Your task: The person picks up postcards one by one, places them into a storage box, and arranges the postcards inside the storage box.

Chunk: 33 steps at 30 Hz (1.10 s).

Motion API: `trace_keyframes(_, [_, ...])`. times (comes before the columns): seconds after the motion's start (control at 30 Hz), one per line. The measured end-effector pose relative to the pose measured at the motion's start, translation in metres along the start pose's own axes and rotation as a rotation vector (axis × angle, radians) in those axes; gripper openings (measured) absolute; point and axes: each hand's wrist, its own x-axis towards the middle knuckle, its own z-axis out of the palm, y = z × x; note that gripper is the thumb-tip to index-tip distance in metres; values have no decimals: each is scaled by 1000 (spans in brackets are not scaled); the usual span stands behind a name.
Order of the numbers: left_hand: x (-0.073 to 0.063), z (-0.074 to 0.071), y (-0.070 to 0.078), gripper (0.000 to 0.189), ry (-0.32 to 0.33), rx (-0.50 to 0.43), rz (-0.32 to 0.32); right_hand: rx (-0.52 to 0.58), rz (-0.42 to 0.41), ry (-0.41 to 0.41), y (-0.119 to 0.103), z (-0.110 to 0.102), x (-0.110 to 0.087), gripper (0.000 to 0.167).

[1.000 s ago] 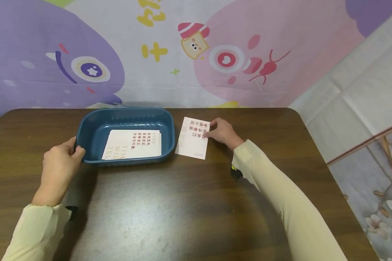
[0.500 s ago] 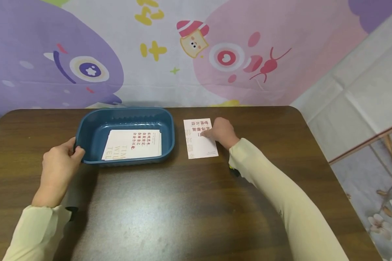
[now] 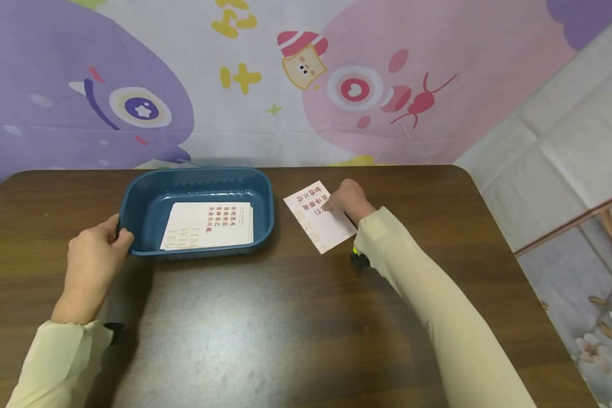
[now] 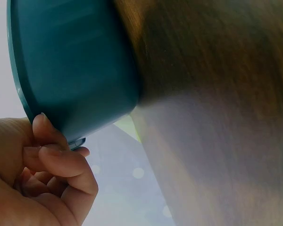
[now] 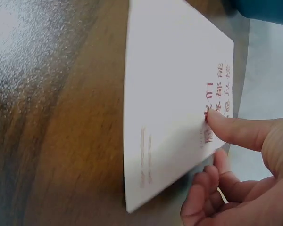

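My left hand grips the left rim of a deep blue plastic basin, thumb against the outer wall in the left wrist view. Inside the basin lies a stack of white cards printed with red and gold characters. To its right, a single white card sits at a slant in the head view. My right hand pinches that card near its upper right edge. In the right wrist view the thumb presses on the red lettering, with the index finger at the card's edge, its tip partly hidden.
Everything stands on a dark brown wooden table. Behind its far edge hangs a cartoon-printed cloth. A light panel rises along the right side.
Between my right fingers the card has turned anticlockwise in the head view, and now slants the other way. My left hand and the basin stay put.
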Motion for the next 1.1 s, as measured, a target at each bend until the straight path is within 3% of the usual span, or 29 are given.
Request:
trace_keyframes(0.23, [0, 0, 0, 44, -4, -6, -18, 193, -109, 71, 1, -8, -5, 36])
trace_keyframes(0.47, [0, 1, 0, 44, -16, -11, -16, 201, -203, 124, 4, -17, -5, 36])
trace_keyframes(0.83, [0, 0, -2, 43, -9, 4, -6, 280, -385, 45, -3, -48, -10, 30])
trace_keyframes(1.1, [0, 0, 0, 44, -18, -6, -11, 289, -483, -1, -20, -57, -17, 28])
